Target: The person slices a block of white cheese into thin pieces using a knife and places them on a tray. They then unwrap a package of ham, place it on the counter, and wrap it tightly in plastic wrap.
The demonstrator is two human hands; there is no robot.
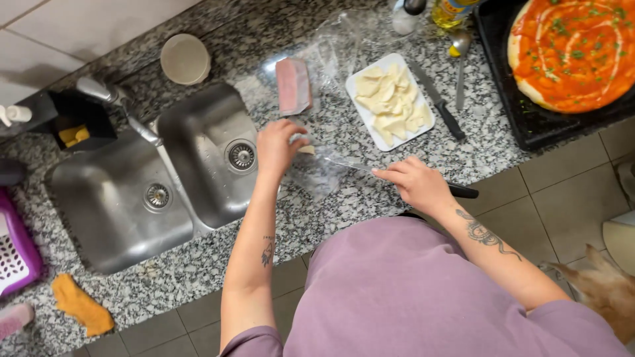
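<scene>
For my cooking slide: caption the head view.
Left hand steadies cheese while right hand holds a knife beside the sink.

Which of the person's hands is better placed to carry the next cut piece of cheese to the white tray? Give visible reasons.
Probably the left hand: its fingers already rest on the cheese piece, just below the white tray. The right hand is busy gripping the knife.

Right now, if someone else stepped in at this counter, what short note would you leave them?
Left hand presses a small pale piece of cheese onto clear plastic wrap beside the sink.
Right hand grips a black-handled knife, blade toward the piece.
Done: white tray holds cut slices; the sauced pizza base sits on a dark pan.
Left: this piece is uncut; no slices on the base.
</scene>
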